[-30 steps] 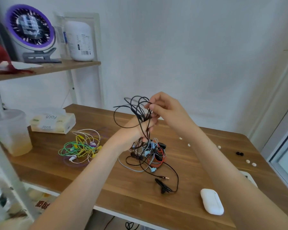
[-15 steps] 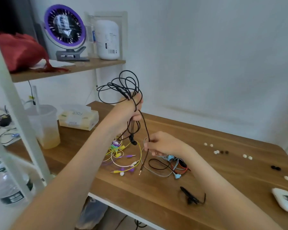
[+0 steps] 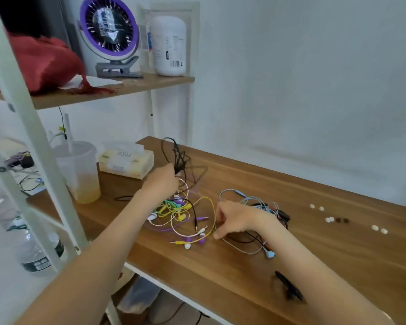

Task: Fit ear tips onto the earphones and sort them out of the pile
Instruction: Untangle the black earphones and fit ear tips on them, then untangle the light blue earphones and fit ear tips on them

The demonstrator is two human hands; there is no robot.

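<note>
Earphone tangle (image 3: 181, 214) of thin yellow, green, purple and white cables lies in loose curls near the middle of the wooden table (image 3: 338, 188), with small rounded buds and metal jack tips poking out at its 6 o'clock edge. At its 3 o'clock sits a second tangle (image 3: 271, 207) of pale blue, black and red cables, partly hidden by the right hand (image 3: 234, 218).

The left hand (image 3: 162, 181) hovers at 11 o'clock of the bright tangle, its fingers closed round a black earphone cable (image 3: 176, 160). That cable's glossy loops rise above the fist, and 1 strand trails down across the coloured cables to a jack.

The right hand rests between the 2 tangles with its fingers curled and a fingertip touching the tabletop. I cannot tell whether it pinches a cable.

Ear tips (image 3: 329, 219), small white domes with 2 dark ones beside them, are scattered at 3 o'clock of the right hand, well apart from both tangles. A small black clip-like object (image 3: 288, 287), blurred, lies at 5 o'clock of that hand.

At 10 o'clock of the left hand sits a soft rectangular tissue pack (image 3: 127, 163), with a frosted plastic cup (image 3: 80, 172) at its 9 o'clock. The wooden shelf (image 3: 127, 87) above carries a round purple-rimmed fan (image 3: 108, 26), a white cylindrical container (image 3: 169, 43) and a red cloth bag (image 3: 40, 62).
</note>
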